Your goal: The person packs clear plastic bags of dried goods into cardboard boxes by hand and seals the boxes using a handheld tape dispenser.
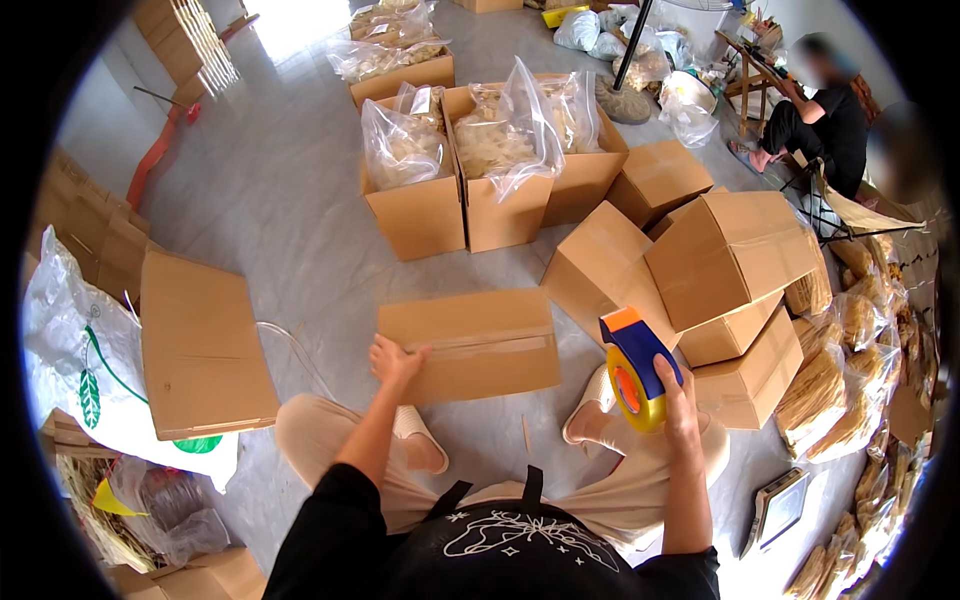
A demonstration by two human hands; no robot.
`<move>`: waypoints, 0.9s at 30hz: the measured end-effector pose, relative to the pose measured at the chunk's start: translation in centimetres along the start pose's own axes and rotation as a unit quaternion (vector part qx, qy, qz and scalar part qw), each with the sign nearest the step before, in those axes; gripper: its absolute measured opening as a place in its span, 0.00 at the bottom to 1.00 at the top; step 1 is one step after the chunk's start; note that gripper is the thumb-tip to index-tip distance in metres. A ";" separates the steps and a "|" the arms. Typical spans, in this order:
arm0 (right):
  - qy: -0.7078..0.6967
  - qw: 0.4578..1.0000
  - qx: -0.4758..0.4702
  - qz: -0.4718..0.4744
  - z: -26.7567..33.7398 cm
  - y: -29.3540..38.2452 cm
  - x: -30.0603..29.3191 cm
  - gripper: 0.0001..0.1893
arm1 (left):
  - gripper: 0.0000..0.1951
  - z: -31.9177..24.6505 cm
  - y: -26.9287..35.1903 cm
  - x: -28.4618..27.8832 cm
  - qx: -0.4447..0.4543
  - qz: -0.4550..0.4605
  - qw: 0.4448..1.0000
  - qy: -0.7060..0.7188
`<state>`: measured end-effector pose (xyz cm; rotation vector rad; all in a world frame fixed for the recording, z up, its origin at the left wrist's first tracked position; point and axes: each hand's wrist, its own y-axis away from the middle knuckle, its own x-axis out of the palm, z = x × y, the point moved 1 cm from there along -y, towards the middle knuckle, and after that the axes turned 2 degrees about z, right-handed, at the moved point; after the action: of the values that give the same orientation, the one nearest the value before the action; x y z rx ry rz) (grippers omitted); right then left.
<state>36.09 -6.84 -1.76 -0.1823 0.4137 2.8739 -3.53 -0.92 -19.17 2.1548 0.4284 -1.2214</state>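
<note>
A cardboard box [480,330] with its flaps together lies on the floor between my feet, a strip of clear tape running along its middle seam. My left hand [397,364] rests on the left end of this box, fingers over its edge. On the right, my right hand [677,394] grips a blue tape dispenser [646,352] with an orange front edge and a roll of yellowish packing tape in it. The dispenser is held up beside the box, apart from it, above my right foot.
Cardboard boxes [731,255] are piled at the right, near bagged dried goods [817,397]. Open boxes [420,217] with filled plastic bags stand ahead. A flattened carton [202,345] is at left. A digital scale [776,510] lies at lower right. Another person [825,127] sits at upper right.
</note>
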 end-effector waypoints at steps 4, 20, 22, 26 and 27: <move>0.031 0.994 -0.047 0.089 0.1 0.9 1.1 0.22 | 0.61 3.2 9.5 3.2 -0.055 0.026 0.992 0.109; -0.153 0.958 -0.111 0.215 -4.4 10.0 2.9 0.30 | 0.15 -4.8 17.9 -7.5 0.176 0.405 0.729 0.523; -0.129 0.964 -0.082 0.216 -4.5 10.5 3.1 0.28 | 0.14 -5.4 18.1 -7.3 0.196 0.434 0.695 0.538; -0.095 0.968 -0.096 0.213 -5.7 10.5 3.3 0.26 | 0.12 -6.2 18.3 -6.9 0.168 0.483 0.676 0.531; -0.091 0.969 -0.104 0.205 -5.7 10.5 3.6 0.25 | 0.11 -6.1 18.2 -6.6 0.157 0.479 0.683 0.528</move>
<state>30.56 -17.58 -5.00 0.1511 0.1231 3.3010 7.03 -10.55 -4.76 2.5655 -0.5238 0.6580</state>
